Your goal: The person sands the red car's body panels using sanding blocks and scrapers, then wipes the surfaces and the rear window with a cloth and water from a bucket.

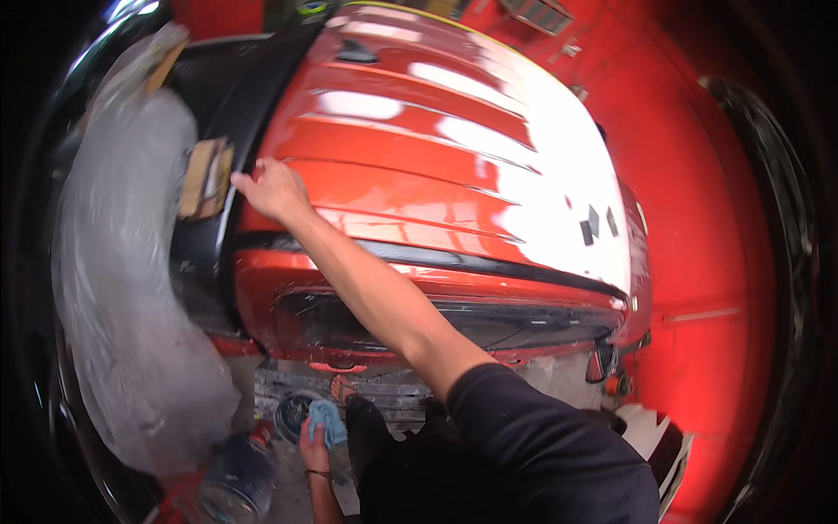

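My right hand (pixel 275 188) is at the left end of a glossy red car roof (pixel 393 148), beside the black edge, fingers bent and thumb apart, with nothing visible in it. Just left of it a piece of cardboard (pixel 202 179) lies on the black panel (pixel 205 87). Down low, my left hand (pixel 314 450) grips a crumpled light blue cloth (pixel 326 422) beside a round container (pixel 292 415). Several small dark pieces (pixel 587 231) lie on the bright right part of the roof.
Translucent plastic sheeting (pixel 131 262) drapes along the left. A dark drum (pixel 236 476) stands at lower left. My feet are on a slatted grey platform (pixel 288 380) beside the car's lower side. Red floor (pixel 698 262) shows at right, with white and black panels (pixel 646 428) at lower right.
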Motion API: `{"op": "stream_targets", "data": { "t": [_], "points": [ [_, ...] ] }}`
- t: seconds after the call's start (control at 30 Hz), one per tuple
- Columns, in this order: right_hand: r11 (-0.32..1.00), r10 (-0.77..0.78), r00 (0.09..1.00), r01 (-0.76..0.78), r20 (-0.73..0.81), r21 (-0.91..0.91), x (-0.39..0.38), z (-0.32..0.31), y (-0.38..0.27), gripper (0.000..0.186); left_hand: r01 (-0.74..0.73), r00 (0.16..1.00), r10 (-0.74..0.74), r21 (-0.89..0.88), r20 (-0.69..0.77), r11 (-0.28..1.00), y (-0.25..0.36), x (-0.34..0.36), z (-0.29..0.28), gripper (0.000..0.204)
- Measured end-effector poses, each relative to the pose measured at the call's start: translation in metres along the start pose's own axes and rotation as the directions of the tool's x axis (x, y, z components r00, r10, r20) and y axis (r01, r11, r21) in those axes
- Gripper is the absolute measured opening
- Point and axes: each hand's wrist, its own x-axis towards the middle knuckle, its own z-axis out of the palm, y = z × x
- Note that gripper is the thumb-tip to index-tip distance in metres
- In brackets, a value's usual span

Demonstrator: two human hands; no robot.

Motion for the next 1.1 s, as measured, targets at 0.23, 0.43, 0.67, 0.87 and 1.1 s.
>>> {"op": "stream_targets", "data": {
  "t": [0.23, 0.43, 0.67, 0.87, 1.1],
  "points": [
    [0.983, 0.062, 0.864, -0.138, -0.499, -0.117, -0.125, -0.314, 0.189, 0.043, -0.608, 0.688, 0.529, -0.004, 0.497, 0.794, 0.249, 0.047, 0.222, 0.036],
    [0.815, 0.273, 0.564, -0.566, -0.779, -0.124, -0.212, -0.558, 0.391, 0.036, -0.864, 0.466, 0.745, 0.067, 0.477, 0.498, 0.318, 0.044, 0.471, 0.035],
    [0.533, 0.522, 0.486, -0.827, -0.701, -0.178, -0.193, -0.674, 0.453, 0.086, -0.817, 0.343, 0.803, 0.577, 0.487, -0.001, 0.287, 0.029, 0.584, 0.04],
    [0.477, 0.733, 0.442, -0.876, -0.517, -0.072, -0.159, -0.703, 0.455, 0.106, -0.789, 0.333, 0.796, 0.612, 0.506, -0.059, 0.288, 0.026, 0.595, 0.044],
    [0.62, 0.714, 0.568, -0.784, -0.41, -0.006, -0.174, -0.754, 0.506, 0.094, -0.78, 0.33, 0.789, 0.62, 0.519, -0.082, 0.289, 0.021, 0.61, 0.044]
  ]
}}
